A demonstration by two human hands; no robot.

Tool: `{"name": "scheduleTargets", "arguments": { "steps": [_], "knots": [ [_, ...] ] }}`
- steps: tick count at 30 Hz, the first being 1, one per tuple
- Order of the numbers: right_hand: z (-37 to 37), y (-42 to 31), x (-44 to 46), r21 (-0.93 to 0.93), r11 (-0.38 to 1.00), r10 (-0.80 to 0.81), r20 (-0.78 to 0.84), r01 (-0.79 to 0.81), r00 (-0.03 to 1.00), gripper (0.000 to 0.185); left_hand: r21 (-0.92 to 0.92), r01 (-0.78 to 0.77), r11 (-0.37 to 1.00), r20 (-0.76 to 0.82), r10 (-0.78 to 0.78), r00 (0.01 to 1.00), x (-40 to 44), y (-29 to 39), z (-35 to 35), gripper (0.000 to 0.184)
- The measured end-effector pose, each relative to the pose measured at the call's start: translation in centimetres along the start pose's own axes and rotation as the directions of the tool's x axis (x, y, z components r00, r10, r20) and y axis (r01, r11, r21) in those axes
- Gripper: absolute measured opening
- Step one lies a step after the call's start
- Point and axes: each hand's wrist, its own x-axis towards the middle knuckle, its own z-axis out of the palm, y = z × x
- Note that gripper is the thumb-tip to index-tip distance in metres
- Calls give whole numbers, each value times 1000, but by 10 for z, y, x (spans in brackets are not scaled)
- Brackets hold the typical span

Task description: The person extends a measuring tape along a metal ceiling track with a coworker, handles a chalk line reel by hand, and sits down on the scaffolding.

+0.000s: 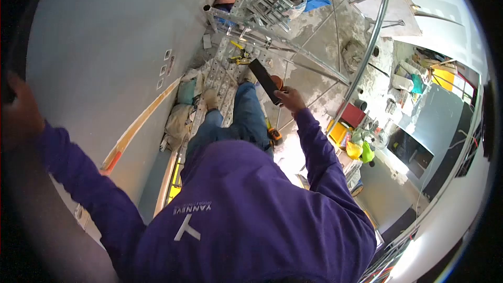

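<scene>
My right hand [290, 98] is closed on the lower end of a long, flat black bar [264, 79], whose exact kind I cannot make out. The bar points up and away over the metal platform [223, 63] where my feet stand. An orange round object [277, 80] shows partly behind it. On the far left, my left hand [23, 110] is raised by the grey wall [110, 47]. Shadow and the picture's edge hide most of its fingers, so whether it holds anything is unclear.
Scaffold tubes [367, 47] and a cross rail [293, 50] border the platform. Yellow-handled tools [238, 55] lie ahead of my feet. A tape measure [274, 135] hangs at my hip. Bags [181, 120] sit along the wall. Far below right are red and yellow containers [348, 118].
</scene>
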Motion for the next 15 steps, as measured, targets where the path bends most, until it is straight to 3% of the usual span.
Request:
{"name": "scheduleTargets", "arguments": {
  "steps": [2,4,6,9,13,14,15],
  "knots": [
    [-6,21,55,-131,991,28,34,-23,999,38,132,20,991,130,-37,991,3,11,-20,69],
    [-11,42,107,-306,952,5,44,9,999,42,81,-50,995,39,47,998,8,13,-28,72],
    [-10,88,177,-503,862,-46,56,68,997,49,-110,-229,967,-290,190,938,15,4,-17,69],
    [5,95,245,-597,797,213,142,-87,967,45,-54,-199,978,-260,179,949,11,14,-27,67],
    [49,170,357,-688,724,-10,71,57,997,46,-43,-239,970,-265,219,939,8,15,-15,69],
    [51,158,381,-682,731,188,187,-10,964,48,-82,-289,954,-291,254,922,12,1,-3,72],
    [63,169,409,-691,722,104,164,39,981,47,-42,-262,964,-244,244,939,10,9,-9,71]
  ]
}}
